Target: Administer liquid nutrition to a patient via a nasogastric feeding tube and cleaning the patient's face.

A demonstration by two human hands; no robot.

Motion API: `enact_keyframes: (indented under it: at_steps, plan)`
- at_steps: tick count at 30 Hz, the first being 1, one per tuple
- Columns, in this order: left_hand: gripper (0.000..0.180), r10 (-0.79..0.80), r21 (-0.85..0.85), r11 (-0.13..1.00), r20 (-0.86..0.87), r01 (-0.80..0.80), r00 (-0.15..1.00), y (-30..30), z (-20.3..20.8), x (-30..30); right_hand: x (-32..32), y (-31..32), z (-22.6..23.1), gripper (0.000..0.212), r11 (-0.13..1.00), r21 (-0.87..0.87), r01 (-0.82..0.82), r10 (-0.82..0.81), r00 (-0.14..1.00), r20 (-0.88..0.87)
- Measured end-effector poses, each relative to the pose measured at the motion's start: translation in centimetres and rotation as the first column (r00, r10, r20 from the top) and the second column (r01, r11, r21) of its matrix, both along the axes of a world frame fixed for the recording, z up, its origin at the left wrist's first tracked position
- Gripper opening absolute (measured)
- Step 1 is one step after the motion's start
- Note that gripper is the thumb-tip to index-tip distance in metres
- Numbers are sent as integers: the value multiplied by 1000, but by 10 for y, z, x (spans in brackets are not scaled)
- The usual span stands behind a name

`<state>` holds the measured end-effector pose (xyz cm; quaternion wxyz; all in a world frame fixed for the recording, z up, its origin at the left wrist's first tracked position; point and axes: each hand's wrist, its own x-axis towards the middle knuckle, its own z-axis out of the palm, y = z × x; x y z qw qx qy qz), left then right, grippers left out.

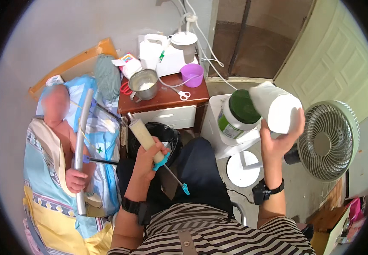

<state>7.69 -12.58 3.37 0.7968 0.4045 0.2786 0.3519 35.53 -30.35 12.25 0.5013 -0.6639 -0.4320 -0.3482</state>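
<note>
My left hand [145,159] is closed around the lower barrel of a large feeding syringe [140,131] filled with cream-coloured liquid. Its nozzle points up and left, and the plunger [173,175] with its blue end sticks out toward my lap. In my right hand [276,144] is a white paper roll [283,111], gripped from below with the thumb and fingers on either side. Behind the roll stands a tub with a dark green lid [242,106] on a white stand; the roll hides part of its right side.
At left a person [76,180] lies in bed, holding the metal bed rail [82,153]; a thin tube runs down near them. A brown bedside table [171,97] bears a metal cup [145,85], purple cup [192,75] and scissors. Below are a black-lined bin [167,132] and a fan [325,142].
</note>
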Motion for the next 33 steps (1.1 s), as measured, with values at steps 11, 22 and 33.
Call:
enact_keyframes:
  at_steps: [11, 22, 33]
  plan:
    - [28, 14, 89, 996, -101, -5, 995, 7, 20, -23, -77, 84, -77, 75, 283, 884, -372, 574, -673, -467]
    - [57, -124, -41, 992, -58, 121, 991, -4, 7, -28, -105, 105, -86, 83, 321, 484, -814, 463, -311, -830]
    - [39, -47, 81, 994, -250, 69, 967, -12, 5, -6, -115, 113, -100, 87, 702, -101, -705, 265, 390, -882]
